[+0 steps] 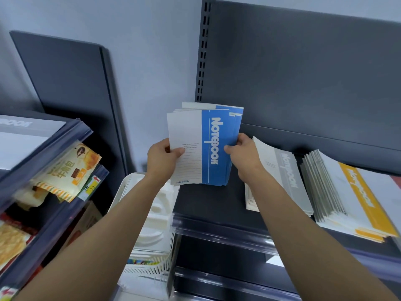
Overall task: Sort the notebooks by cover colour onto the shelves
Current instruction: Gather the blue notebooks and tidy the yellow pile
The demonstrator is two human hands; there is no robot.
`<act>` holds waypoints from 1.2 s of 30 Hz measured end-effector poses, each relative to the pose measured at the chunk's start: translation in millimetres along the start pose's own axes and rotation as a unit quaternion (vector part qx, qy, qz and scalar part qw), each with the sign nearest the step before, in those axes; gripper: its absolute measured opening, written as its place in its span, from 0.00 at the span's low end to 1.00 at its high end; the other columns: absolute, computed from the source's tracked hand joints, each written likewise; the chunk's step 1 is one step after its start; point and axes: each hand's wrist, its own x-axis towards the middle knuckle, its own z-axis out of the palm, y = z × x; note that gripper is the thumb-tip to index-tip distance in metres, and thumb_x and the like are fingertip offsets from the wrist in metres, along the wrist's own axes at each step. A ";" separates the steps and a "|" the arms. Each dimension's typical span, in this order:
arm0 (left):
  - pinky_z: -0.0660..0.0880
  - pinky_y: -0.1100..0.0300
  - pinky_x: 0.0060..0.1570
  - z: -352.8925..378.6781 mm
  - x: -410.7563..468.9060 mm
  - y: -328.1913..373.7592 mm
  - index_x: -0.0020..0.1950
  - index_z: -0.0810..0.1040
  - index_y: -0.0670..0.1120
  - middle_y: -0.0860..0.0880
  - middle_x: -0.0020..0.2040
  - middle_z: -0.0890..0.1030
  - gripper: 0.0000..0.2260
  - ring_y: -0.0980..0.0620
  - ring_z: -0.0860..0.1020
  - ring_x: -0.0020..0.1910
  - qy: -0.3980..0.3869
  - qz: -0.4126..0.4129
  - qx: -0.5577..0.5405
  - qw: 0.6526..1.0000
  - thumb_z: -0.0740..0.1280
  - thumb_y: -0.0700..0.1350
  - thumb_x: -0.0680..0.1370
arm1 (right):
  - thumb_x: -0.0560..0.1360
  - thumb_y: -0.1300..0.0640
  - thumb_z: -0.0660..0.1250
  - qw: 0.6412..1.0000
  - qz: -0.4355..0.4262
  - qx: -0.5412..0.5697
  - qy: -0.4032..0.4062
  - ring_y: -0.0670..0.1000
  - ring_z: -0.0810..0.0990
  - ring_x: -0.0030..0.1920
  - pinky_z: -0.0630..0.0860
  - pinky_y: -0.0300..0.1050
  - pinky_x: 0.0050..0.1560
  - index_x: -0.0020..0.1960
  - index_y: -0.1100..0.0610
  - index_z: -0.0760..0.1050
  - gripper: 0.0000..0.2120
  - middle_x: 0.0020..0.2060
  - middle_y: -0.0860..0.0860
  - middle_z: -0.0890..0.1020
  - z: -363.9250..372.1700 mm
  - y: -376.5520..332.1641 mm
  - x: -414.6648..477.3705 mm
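Blue notebooks [214,146] held upright over shelf [206,203] — grey stack [286,170], yellow stack [355,192] alongside.

"NOTEBOOK" in white capitals, running lengthwise down blue band of blue notebook [217,144]; small print beside it too fine to read. Same word on grey notebook [286,168] and yellow notebook [358,192], blurred. "…BOOK" on grey cover [21,124] at left. Chinese characters on snack packet [69,170], illegible. Red arrow on price tag [92,185].
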 end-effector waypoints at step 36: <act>0.76 0.44 0.56 -8.0 12.4 7.3 0.44 0.74 0.49 0.50 0.45 0.79 0.10 0.47 0.77 0.49 0.117 -0.168 -0.296 0.933 0.58 0.39 0.82 | 0.80 0.59 0.63 0.999 -0.024 0.016 -0.036 0.50 0.79 0.51 0.75 0.39 0.37 0.59 0.54 0.72 0.09 0.53 0.50 0.79 8.4 -2.0 2.7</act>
